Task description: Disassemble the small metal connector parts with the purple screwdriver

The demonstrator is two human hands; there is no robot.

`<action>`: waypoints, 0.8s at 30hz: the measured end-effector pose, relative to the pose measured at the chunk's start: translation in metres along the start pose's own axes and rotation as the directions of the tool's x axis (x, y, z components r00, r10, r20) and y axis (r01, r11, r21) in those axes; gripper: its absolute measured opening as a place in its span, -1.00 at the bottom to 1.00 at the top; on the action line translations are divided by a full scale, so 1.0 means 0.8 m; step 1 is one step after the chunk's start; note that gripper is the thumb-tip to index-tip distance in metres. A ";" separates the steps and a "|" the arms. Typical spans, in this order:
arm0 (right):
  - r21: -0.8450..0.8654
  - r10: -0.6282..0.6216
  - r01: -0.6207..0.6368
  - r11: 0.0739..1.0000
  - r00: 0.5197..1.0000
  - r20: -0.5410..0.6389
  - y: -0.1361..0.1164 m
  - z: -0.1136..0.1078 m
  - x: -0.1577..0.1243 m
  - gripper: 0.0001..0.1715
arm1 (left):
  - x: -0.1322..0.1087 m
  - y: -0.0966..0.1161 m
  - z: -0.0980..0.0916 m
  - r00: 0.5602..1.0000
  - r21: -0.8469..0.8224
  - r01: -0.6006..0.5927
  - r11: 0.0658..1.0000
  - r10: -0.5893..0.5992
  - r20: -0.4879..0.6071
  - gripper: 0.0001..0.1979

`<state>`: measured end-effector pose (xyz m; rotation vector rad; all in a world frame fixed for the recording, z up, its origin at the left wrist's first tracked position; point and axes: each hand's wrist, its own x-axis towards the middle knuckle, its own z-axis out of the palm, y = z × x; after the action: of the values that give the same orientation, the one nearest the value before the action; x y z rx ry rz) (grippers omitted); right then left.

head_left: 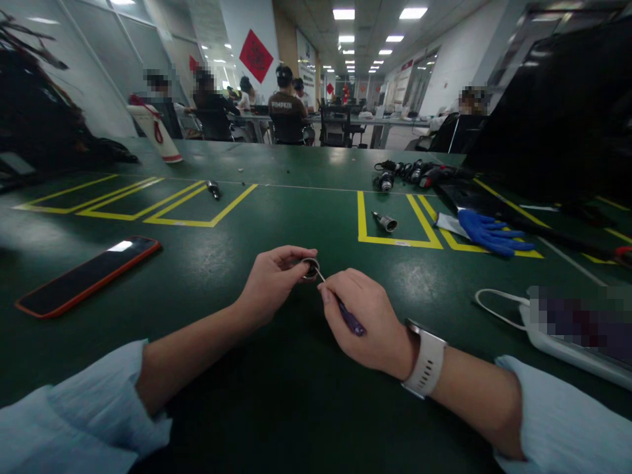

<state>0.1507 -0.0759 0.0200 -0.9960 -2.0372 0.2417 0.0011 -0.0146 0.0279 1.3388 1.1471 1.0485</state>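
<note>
Between the thumb and fingers of my left hand [270, 280] is a small round metal part [311, 268], its open ring-shaped end facing up toward me. My right hand [363, 316] is closed around a screwdriver [351, 319] with a dark purple handle and a thin metal shaft. The shaft reaches to the rim of the round part; its very tip is too small to make out. Both hands are held close together over the green table [276, 395]. Beyond them, a metal cone-shaped fitting [388, 224] lies inside a yellow-taped box on the right.
An orange-edged phone [89, 276] lies at left, a blue glove [494, 232] at right. Another phone-like device [577, 342] with a white loop is at the right edge. Farther back are a small metal part [213, 189], dark cabled parts [409, 172] and a white cup [155, 131].
</note>
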 end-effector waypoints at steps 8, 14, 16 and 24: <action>0.019 -0.010 0.010 1.000 1.000 0.015 0.004 0.000 0.000 -0.84 | 0.004 -0.005 -0.004 0.997 0.062 -0.066 0.996 0.063 0.039 -0.84; 0.058 -0.104 0.101 0.993 0.993 0.063 0.001 0.002 -0.005 -0.89 | 0.033 -0.037 -0.016 0.946 0.149 -0.324 0.934 0.316 0.074 -0.86; 0.031 -0.114 0.111 0.993 0.988 0.106 0.000 0.005 -0.006 -0.85 | 0.048 -0.047 -0.020 0.929 0.176 -0.369 0.913 0.356 0.101 -0.85; -0.067 -0.214 0.221 0.973 0.971 0.104 -0.006 0.018 -0.007 -0.77 | 0.109 -0.056 0.011 0.841 0.315 -0.541 0.780 0.512 0.176 -0.81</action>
<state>0.1389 -0.0805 0.0098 -0.8115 -2.2385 0.0956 0.0198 0.0705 -0.0181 2.0580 0.9410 1.2000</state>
